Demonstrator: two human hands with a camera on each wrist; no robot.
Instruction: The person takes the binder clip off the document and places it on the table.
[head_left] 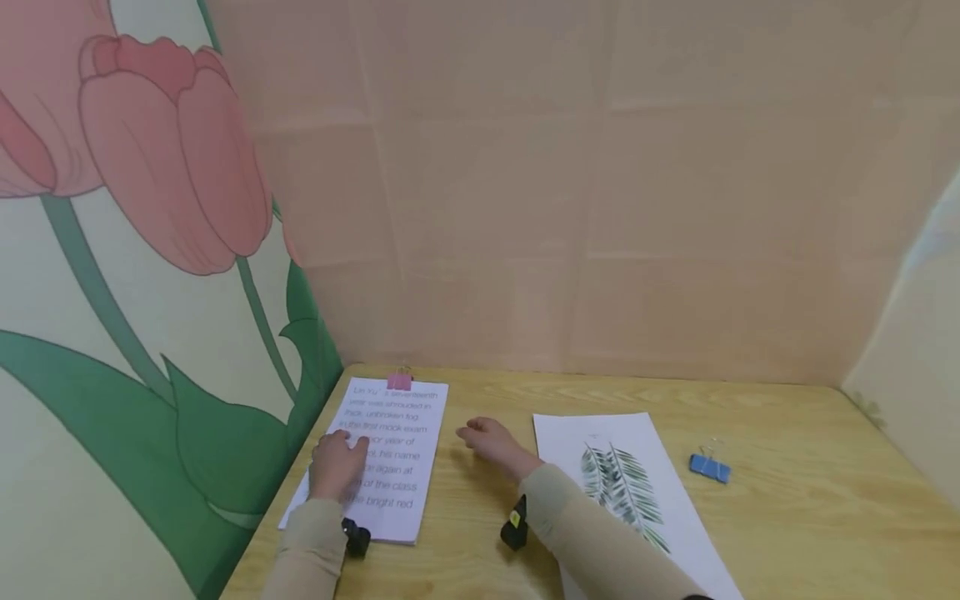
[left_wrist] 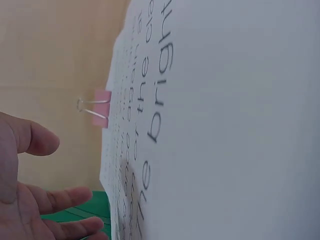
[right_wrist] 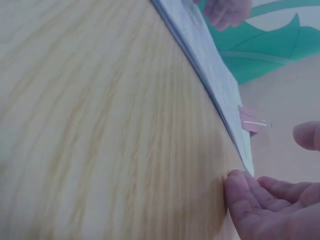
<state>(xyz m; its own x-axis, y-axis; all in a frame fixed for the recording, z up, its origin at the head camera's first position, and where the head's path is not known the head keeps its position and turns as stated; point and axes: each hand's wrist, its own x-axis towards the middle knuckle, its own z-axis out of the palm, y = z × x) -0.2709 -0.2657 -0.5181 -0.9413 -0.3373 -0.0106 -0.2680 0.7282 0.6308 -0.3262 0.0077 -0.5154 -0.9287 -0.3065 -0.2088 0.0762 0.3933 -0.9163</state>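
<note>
Resting our left hand [head_left: 335, 467] flat, fingers relaxed, on the white stack of printed text sheets [head_left: 390, 475], we see its far edge clamped by a pink binder clip [head_left: 399, 382]. Our right hand [head_left: 491, 440] lies just beside the stack on the light wooden table [head_left: 787, 517], fingers loosely spread, gripping nothing. Near the right forearm lies a white sheet printed with green fern leaves [head_left: 622, 483]; a blue binder clip [head_left: 709, 467] sits beside it.
</note>
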